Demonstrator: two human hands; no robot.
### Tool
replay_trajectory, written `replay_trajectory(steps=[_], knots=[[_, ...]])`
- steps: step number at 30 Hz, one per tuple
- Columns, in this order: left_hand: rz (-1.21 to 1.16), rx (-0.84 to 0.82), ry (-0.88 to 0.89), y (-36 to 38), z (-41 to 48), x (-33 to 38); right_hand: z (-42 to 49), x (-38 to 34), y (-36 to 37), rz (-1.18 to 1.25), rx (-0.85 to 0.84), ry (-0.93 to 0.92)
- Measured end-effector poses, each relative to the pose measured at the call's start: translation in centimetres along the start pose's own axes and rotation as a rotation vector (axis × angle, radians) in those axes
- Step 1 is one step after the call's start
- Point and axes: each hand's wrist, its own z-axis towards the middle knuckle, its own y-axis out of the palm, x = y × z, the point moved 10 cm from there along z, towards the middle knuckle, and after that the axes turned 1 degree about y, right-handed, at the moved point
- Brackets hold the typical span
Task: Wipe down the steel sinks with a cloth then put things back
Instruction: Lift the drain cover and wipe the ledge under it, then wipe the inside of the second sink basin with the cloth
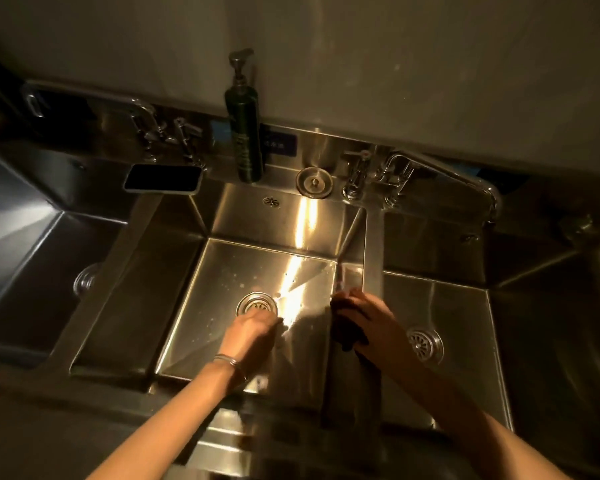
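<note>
On the sink divider [373, 251], right hand [373, 323] grips cloth [347, 332] (dark).

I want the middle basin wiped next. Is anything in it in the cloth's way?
Only the left hand, low over the floor beside the drain. The cloth, held by the right hand on the divider, has nothing else visible between it and the middle basin.

We note a 3-basin steel sink unit [373, 237]. On its rear ledge, L to R: phone [163, 180] lying flat, screen up; green pump bottle [245, 140] upright; round drain plug [314, 183] beside the R tap [355, 174].
</note>
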Motion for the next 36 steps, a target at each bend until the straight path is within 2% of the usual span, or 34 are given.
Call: replay_trajectory(steps=[3,6,7,9,11,16,22,25,32,36], knots=[[0.051,-0.068,0.001,1.3,-2.7,-0.9,-4.1,-3.3,0.1,0.031,0.037,-0.018],[0.125,-0.055,0.002,1.2,-5.3,-1.9,-6.1,-5.9,1.6,-0.048,-0.098,-0.018],[0.13,-0.033,0.004,0.8,-6.4,-2.3,-6.4,-6.1,2.2,-0.114,-0.15,0.034],[0.119,0.013,0.022,-0.5,-8.6,-3.3,-6.9,-6.2,3.1,-0.077,-0.226,0.224],[0.117,0.068,0.037,-2.2,-10.6,-4.8,-6.4,-7.6,3.1,0.031,-0.154,0.317],[0.148,0.144,0.035,-5.9,-14.8,-9.8,-3.4,-13.3,4.5,0.086,-0.095,0.304],[0.249,0.178,-0.028,-9.9,-16.8,-15.8,-1.3,-15.7,8.2,0.024,-0.251,0.248],[0.242,0.226,-0.094,-12.2,-15.6,-18.5,0.4,-15.7,10.1,0.031,-0.309,0.252],[0.255,0.225,-0.201,-14.5,-9.1,-22.6,8.4,-14.3,16.0,0.047,-0.405,0.232],[0.267,0.197,-0.268,-14.1,-5.7,-24.7,15.2,-13.9,19.1,0.126,-0.366,0.107]])
